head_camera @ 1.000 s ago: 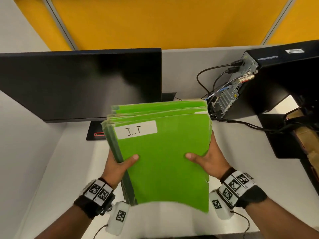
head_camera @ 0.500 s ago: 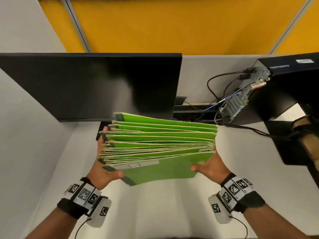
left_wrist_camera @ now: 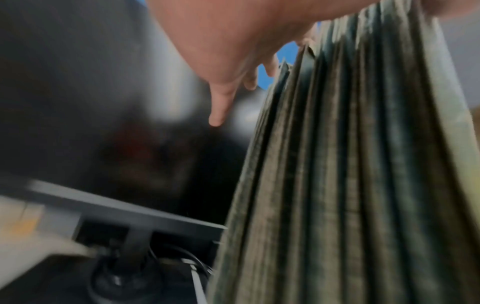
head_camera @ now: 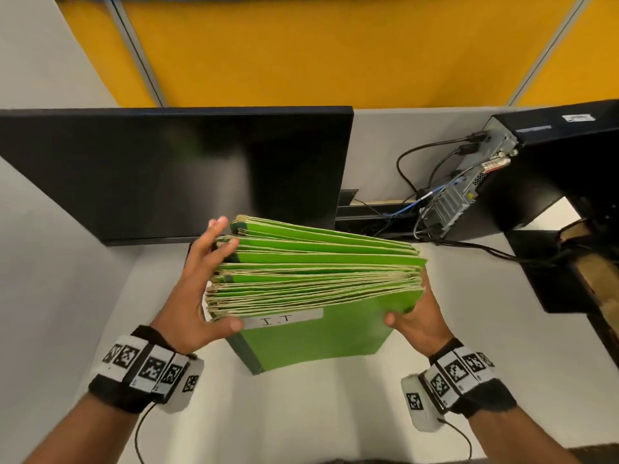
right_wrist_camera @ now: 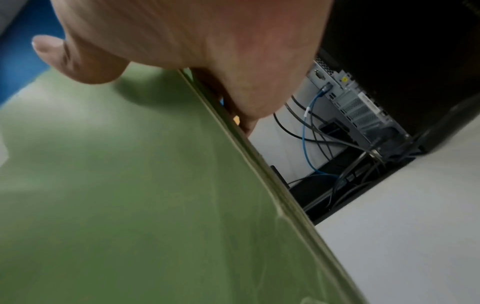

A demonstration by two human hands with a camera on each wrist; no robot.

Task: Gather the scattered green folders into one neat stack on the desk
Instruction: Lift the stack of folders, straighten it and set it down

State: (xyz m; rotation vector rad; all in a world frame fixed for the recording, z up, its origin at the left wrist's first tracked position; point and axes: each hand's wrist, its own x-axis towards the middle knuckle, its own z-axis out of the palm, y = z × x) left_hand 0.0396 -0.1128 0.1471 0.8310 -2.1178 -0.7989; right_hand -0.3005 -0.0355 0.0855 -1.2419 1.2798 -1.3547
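The white desk (head_camera: pixel 335 413) spreads under my arms, walled by grey partitions with yellow panels (head_camera: pixel 335 48) above. A black monitor (head_camera: pixel 174 172) stands at the back left, its screen dark. At the back right sits a black computer case (head_camera: pixel 562 162), its rear ports toward me, with black cables and 1 blue cable (right_wrist_camera: pixel 307 131) trailing from it across the desk. Between my 2 hands is the stack of green folders (head_camera: pixel 318 276), stood on edge in front of the monitor with the open edges fanned upward; whether its lower edge touches the desk I cannot tell. The nearest folder faces me and carries a white label (head_camera: pixel 281 319) reading "I.T" upside down. My left hand (head_camera: pixel 197 296) is against the stack's left side, thumb on the front cover by the label, fingers spread and nearly straight along the fanned edges. My right hand (head_camera: pixel 415 316) clamps the right side, thumb pressed on the front cover, fingers wrapped behind. Both wrists wear black bands with black-and-white square markers (head_camera: pixel 150 366).
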